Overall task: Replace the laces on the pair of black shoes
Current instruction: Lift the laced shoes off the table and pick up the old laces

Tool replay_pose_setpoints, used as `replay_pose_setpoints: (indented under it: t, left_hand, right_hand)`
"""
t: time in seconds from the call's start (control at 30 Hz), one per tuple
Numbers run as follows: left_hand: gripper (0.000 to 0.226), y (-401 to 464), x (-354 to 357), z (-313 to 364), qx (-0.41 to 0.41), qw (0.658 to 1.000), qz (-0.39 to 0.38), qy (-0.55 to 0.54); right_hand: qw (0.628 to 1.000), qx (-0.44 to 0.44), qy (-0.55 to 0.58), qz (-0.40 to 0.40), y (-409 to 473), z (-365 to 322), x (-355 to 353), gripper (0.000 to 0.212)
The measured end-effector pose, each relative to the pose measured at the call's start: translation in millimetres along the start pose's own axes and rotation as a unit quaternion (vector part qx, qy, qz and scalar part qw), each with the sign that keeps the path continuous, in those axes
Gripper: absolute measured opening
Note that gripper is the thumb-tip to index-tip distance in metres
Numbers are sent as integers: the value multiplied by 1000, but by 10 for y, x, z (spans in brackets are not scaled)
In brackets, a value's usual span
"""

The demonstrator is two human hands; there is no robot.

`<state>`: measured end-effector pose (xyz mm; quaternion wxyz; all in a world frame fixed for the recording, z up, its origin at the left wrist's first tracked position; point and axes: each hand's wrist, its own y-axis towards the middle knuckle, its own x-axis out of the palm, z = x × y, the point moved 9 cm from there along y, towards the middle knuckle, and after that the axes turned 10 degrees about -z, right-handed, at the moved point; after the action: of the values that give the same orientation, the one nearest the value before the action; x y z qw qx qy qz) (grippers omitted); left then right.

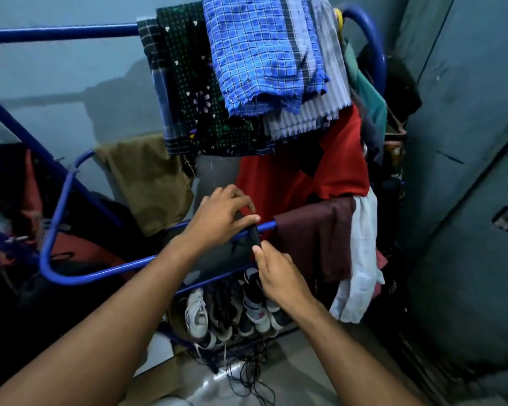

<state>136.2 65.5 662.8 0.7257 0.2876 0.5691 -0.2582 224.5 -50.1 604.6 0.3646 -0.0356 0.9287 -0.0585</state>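
A small black cloth item (254, 234) hangs over a blue rail (266, 226) of a clothes rack. My left hand (220, 215) pinches its top at the rail. My right hand (276, 273) pinches its lower end just below. Whether the item is a sock or a bundle of laces I cannot tell. Under the rack, several shoes (247, 315) stand on a low shelf, among them a white sneaker (197, 312) and dark ones. Thin black strings (247, 376) lie tangled on the floor below the shelf.
The blue metal rack (50, 253) is loaded with clothes: a blue checked cloth (261, 54), a red garment (299, 177), a maroon cloth (314, 238) and a brown cloth (147, 177). A grey metal cabinet (467, 171) stands on the right. Pale floor (291, 376) lies below.
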Motion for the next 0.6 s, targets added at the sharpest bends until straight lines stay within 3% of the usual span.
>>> replay_pose_setpoints:
  t: [0.13,0.33,0.5,0.6]
  left_hand:
    - [36,-132,4,142,83,994,38,-61]
    - [63,-121,101,68,15,998,24,-57]
    - [56,-77,198,91,10,999,-15,-41]
    - [55,-67,203,105,15,999,-17,-36]
  right_hand:
    - [1000,-3,5,-6,86,-49,43,34]
    - [1000,4,22,-13,140,30,139,33]
    - [999,11,37,-12,232,90,170,29]
    - [998,59,35,-17,254,290,225,44]
